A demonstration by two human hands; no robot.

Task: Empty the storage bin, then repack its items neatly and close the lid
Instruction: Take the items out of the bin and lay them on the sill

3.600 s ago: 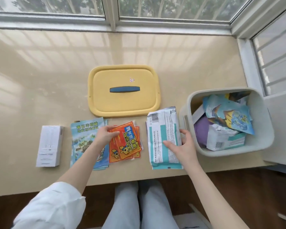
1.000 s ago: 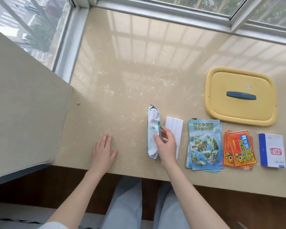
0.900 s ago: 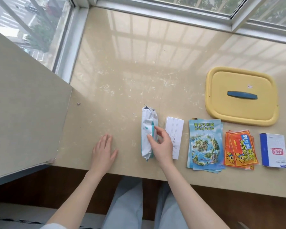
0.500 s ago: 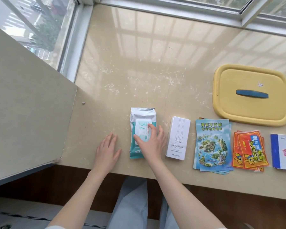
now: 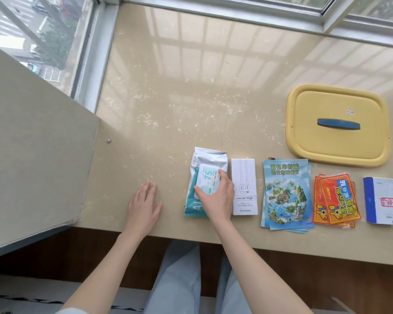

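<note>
Beige stone countertop [image 5: 191,98] carries a row of unpacked items along its near edge. Right hand [image 5: 217,198] lies palm-down on the wet-wipes pack [image 5: 203,175], fingers spread over its label, pressing rather than gripping. Left hand [image 5: 143,205] rests flat and empty on the counter, left of the pack. To the right, in order: white cable box [image 5: 244,186], map brochures [image 5: 286,192], orange heat-patch packets [image 5: 336,199], blue-and-white box [image 5: 382,200]. Yellow bin lid [image 5: 337,125] lies behind them. The bin is out of frame.
</note>
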